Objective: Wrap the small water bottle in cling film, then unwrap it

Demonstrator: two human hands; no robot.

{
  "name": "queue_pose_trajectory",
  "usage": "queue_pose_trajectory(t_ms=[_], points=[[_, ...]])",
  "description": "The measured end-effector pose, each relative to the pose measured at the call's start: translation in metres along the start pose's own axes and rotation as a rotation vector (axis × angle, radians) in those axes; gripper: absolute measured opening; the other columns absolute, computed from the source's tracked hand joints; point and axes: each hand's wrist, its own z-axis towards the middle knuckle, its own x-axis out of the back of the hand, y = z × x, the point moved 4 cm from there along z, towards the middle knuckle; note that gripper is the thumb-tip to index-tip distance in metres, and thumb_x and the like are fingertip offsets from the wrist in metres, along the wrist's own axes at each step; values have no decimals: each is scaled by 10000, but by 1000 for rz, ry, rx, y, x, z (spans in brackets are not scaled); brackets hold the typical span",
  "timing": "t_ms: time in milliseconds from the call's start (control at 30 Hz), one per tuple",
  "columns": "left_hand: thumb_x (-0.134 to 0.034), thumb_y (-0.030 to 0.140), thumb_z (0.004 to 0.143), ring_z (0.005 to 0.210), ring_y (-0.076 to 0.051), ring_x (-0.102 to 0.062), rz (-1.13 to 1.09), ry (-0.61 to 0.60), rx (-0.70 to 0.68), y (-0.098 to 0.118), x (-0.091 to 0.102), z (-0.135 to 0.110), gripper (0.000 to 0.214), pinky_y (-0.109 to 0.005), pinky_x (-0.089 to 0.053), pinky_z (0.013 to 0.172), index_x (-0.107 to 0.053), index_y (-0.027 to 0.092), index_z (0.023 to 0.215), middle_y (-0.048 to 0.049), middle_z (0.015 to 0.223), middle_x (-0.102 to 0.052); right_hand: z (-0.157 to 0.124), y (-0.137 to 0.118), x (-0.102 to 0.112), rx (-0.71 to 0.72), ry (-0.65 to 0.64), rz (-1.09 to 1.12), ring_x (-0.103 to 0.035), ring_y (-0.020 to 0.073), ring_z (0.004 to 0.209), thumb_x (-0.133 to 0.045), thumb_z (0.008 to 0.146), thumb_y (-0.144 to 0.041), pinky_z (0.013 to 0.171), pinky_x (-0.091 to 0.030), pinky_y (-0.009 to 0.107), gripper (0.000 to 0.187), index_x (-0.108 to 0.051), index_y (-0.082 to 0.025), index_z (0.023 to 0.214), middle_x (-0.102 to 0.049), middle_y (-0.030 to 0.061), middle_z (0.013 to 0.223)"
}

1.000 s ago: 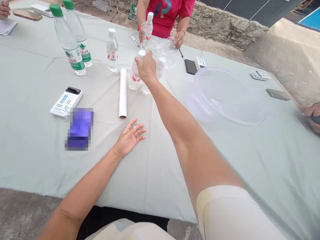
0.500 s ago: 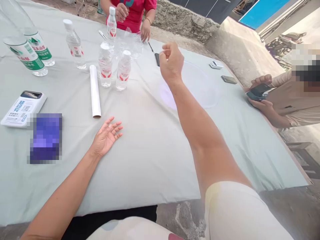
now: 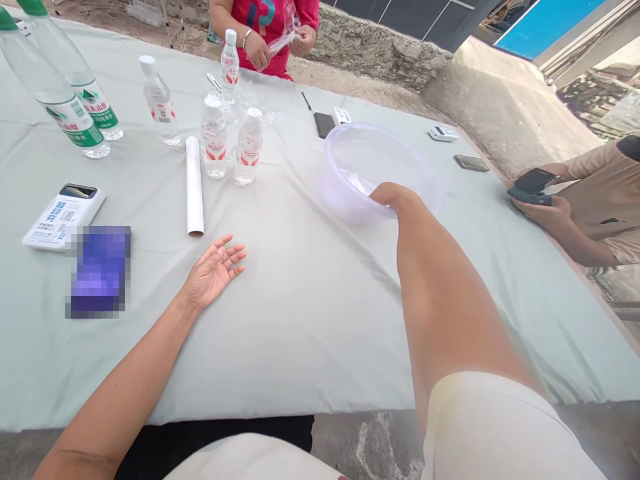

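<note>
On the table, my left hand [image 3: 213,270] rests palm up with its fingers spread, holding nothing. Just beyond it lies a white cardboard-cored roll [image 3: 195,190] of what looks like plastic film. My right hand [image 3: 395,194] reaches over the near rim of a translucent pale purple plastic basin [image 3: 345,200]. Its fingers point down into the basin and are mostly hidden, so I cannot tell whether they grip anything. Two small water bottles with red-and-white labels, one bottle [image 3: 215,143] and another bottle [image 3: 249,150], stand beside the roll.
Large green-capped bottles [image 3: 83,130] stand at the left, near a white boxy device [image 3: 65,217] and a blurred purple object [image 3: 100,270]. A black device with an antenna [image 3: 324,125] lies behind the basin. Across the table, a person in red [image 3: 273,30] handles clear plastic; another holds a dark device [image 3: 533,187].
My right hand has come down from above the basin to its near rim, fingers now inside. My left hand stays put. The person in red has lifted some clear plastic.
</note>
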Motion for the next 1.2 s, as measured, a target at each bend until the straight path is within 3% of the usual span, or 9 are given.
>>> queue_pose_trajectory(t_ms=[167, 300, 367, 500, 567, 667, 867, 1100, 1200], points=[[-705, 270, 865, 1037, -192, -674, 0, -9, -9, 0, 0, -1, 363, -321, -567, 824, -607, 220, 1211, -83, 1134, -699, -2, -13, 22, -197, 164, 305, -649, 113, 828, -331, 911, -58, 733, -500, 286, 314, -620, -140, 1003, -658, 141, 1075], [-715, 275, 860, 1057, -201, -674, 15, -43, -7, 0, -1, -2, 369, -331, -561, 851, -614, 217, 1209, -87, 1146, -702, -49, -51, 40, -50, 272, 1033, -663, 81, 785, -410, 897, -101, 662, -499, 227, 241, -575, -226, 1022, -656, 47, 1086], [-719, 317, 860, 1080, -221, -670, 42, -84, -7, -1, -3, -3, 376, -349, -558, 872, -625, 206, 1207, -101, 1169, -697, -96, -78, 31, 109, 50, 1267, -685, 111, 792, -556, 859, -198, 654, -515, 239, 143, -595, -247, 988, -670, 4, 989], [-728, 468, 833, 1163, -284, -636, 110, -185, -16, -2, -7, -10, 515, -405, -543, 918, -622, 189, 1253, -143, 1242, -668, -217, -117, -23, 258, -536, 1282, -710, 172, 865, -670, 830, -391, 727, -572, 309, 240, -676, -277, 1041, -706, 8, 1010], [-766, 502, 784, 1176, -299, -628, 162, -225, -22, -4, -9, -14, 622, -412, -538, 926, -598, 202, 1302, -147, 1263, -658, -266, -125, -50, 294, -661, 1239, -692, 189, 973, -653, 849, -389, 786, -584, 333, 276, -690, -299, 1107, -704, 16, 1112], [-826, 391, 738, 1045, -258, -682, 331, -154, -64, -8, -9, -18, 589, -368, -554, 876, -625, 220, 1265, -110, 1180, -694, -304, -125, -76, 243, -678, 1259, -680, 190, 994, -643, 856, -378, 842, -586, 359, 375, -647, -321, 1227, -715, 9, 1119], [-727, 282, 797, 767, -189, -708, 453, 149, -177, -5, -11, -23, 245, -269, -566, 609, -679, 177, 1014, -44, 849, -715, -295, -94, -89, -47, -526, 1288, -695, 171, 742, -705, 776, -427, 753, -594, 357, 330, -680, -285, 1073, -742, 7, 935], [-652, 227, 814, 688, -172, -706, 525, 373, -231, 13, -3, -30, 165, -237, -530, 512, -601, 176, 962, -52, 894, -679, -274, -66, -78, -243, -430, 1309, -642, 117, 651, -725, 702, -378, 679, -549, 290, 237, -644, -244, 880, -717, 4, 891], [-600, 142, 791, 839, -182, -690, 736, 511, -371, 24, -2, -38, 319, -271, -550, 635, -574, 226, 1098, -44, 1020, -652, -272, -62, -75, -238, -413, 1295, -609, 112, 640, -691, 699, -338, 664, -527, 279, 179, -657, -247, 849, -689, -17, 815]])
